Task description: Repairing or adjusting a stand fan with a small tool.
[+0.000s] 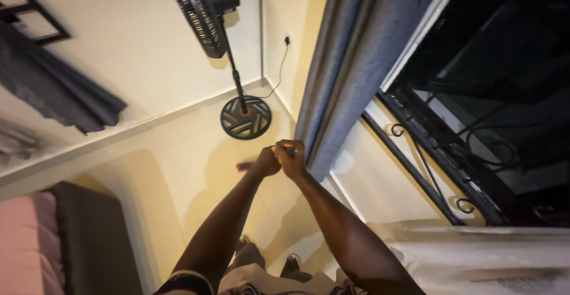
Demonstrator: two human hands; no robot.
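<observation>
Curtain [356, 63], grey and hanging from the far top, ends at centre, where both fists close near its lower edge. Right hand [292, 158] grips the fabric; left hand [265, 162] presses against it, clenched around something small and reddish. Far behind stands a black pedestal fan [205, 16]; a dark window [493, 93] lies right.

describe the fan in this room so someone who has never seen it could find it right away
Start at the grey curtain by the dark window, then look to the cream wall corner beside it. There stands the black pedestal fan, its round slotted base on the floor. It is the only thing on a thin pole.
</observation>
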